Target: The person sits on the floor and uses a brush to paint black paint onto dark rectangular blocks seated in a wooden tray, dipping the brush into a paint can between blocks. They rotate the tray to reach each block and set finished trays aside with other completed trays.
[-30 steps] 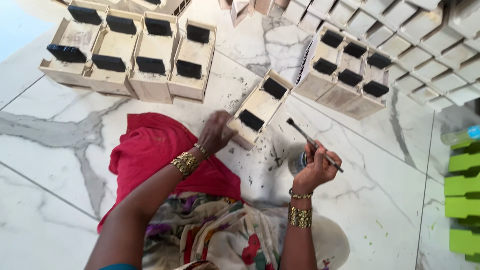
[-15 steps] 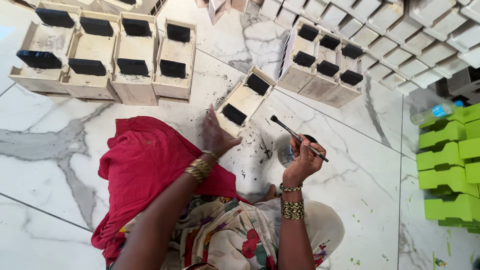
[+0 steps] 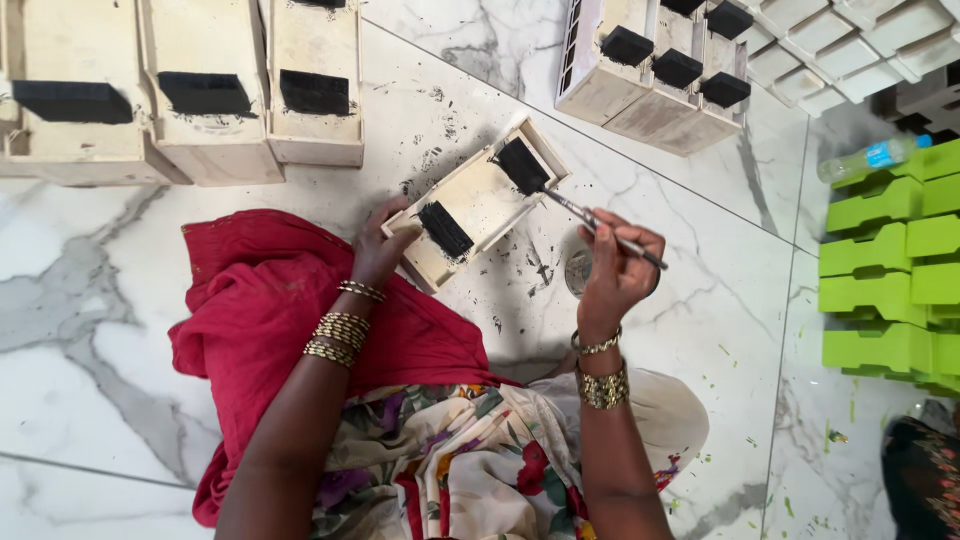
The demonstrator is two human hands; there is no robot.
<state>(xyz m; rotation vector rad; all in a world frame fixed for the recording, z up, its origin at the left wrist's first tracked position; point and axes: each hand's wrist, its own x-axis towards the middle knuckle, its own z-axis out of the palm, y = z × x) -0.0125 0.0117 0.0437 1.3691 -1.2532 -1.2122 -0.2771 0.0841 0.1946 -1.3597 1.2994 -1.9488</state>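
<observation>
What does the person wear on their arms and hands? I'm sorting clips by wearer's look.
Both forearms are bare, with no sleeves and no gloves. The left hand has a stack of gold-coloured bangles above its wrist. The right hand has a thin bracelet at the wrist and a wider gold bangle below it.

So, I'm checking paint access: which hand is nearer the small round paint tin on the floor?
Right. The right hand holds the brush directly beside the tin, partly covering it; the left hand grips the wooden box further off.
</observation>
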